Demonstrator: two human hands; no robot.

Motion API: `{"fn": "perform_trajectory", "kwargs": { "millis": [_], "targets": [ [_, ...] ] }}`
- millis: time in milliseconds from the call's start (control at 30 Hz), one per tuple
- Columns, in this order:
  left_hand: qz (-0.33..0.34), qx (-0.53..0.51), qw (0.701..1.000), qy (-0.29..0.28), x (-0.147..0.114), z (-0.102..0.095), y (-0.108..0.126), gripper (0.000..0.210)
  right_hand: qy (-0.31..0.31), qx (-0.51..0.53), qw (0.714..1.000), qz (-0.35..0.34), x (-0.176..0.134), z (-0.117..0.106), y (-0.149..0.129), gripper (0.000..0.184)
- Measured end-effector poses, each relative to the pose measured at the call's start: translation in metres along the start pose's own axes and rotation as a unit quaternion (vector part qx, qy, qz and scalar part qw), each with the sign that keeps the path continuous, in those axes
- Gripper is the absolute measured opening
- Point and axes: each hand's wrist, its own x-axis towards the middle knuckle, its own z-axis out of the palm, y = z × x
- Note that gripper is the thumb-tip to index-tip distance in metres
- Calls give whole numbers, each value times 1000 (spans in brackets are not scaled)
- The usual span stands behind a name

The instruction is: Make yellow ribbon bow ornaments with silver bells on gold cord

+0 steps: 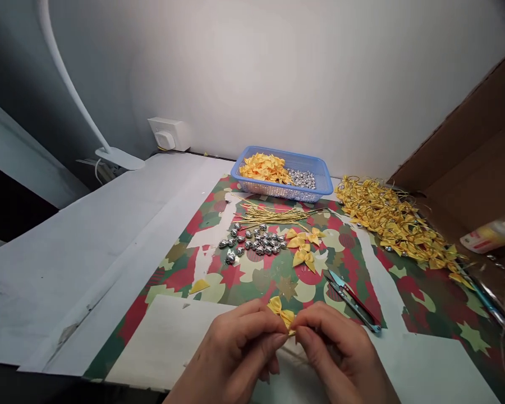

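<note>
My left hand (246,345) and my right hand (339,348) meet at the front of the table, each in a pinch. At their fingertips is a yellow ribbon bow (281,312), partly covered by the fingers. A thin, blurred cord loops below the pinch; its ends are hidden. Just beyond lie several loose yellow bows (304,259) and a scatter of shiny silver bells or beads (264,244). Gold cords (273,215) lie in a bundle behind them. To the right of the bows rest thread snips (353,302) with a red-and-dark handle.
A blue basket (326,182) at the back holds yellow bows and small silver beads. Finished-looking bows with cords form a pile (387,219) at right, beside a cardboard box (467,140) and a bottle (492,234). A white lamp (120,159) is clamped at left.
</note>
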Motion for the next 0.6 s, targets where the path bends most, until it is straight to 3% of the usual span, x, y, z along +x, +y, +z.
{"fn": "perform_trajectory", "kwargs": {
  "millis": [100, 300, 600],
  "targets": [
    [4, -6, 1000, -3, 2, -2, -2, 23, -2, 54, 998, 39, 1, -3, -1, 17],
    [23, 26, 999, -6, 2, -8, -4, 24, -49, 24, 998, 18, 3, -8, 3, 13],
    [6, 38, 999, -7, 2, -5, -1, 24, 4, -37, 999, -38, 5, 2, 1, 17]
  ]
}}
